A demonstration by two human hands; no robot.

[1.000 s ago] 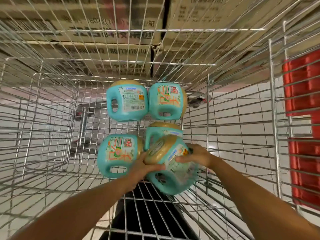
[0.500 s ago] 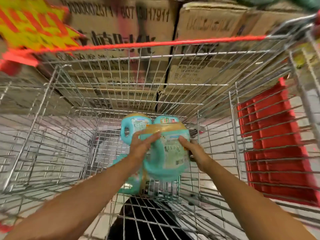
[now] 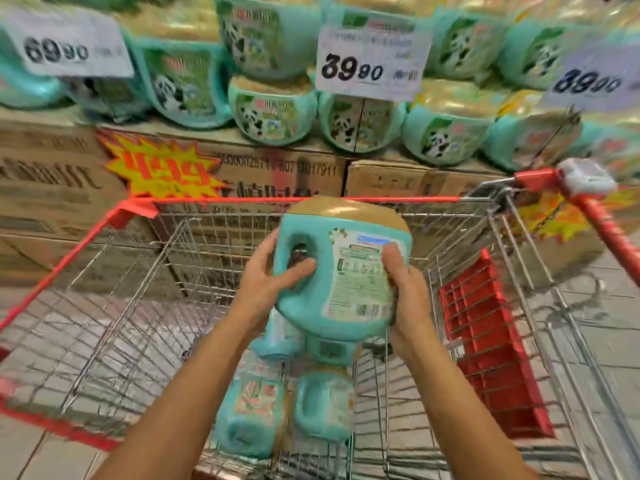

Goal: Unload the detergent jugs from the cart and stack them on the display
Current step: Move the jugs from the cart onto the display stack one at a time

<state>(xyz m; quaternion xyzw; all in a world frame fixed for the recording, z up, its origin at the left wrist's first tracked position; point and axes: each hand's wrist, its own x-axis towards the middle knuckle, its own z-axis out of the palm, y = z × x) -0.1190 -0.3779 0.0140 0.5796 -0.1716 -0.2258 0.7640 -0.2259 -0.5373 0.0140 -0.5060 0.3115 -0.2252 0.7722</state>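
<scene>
A teal detergent jug [image 3: 322, 271] with a tan cap is held upright above the wire cart [image 3: 145, 306], its back label facing me. My left hand [image 3: 266, 275] grips its handle side, thumb across the front. My right hand [image 3: 405, 289] grips its right side, fingers over the label. Several more teal jugs [image 3: 291, 407] lie on the cart floor below. Ahead, the display [image 3: 277, 116] holds rows of the same panda-label jugs stacked on cardboard cartons.
White price cards [image 3: 370, 53] hang in front of the display, and a yellow starburst sign [image 3: 162, 168] sits on the cartons [image 3: 52, 188]. The cart has a red rim, a red handle [image 3: 606, 223] at right and a red child-seat flap [image 3: 491, 341].
Both hands have lifted the jug from the cart floor to above the rim. My view has tilted up from the cart floor to the display.
</scene>
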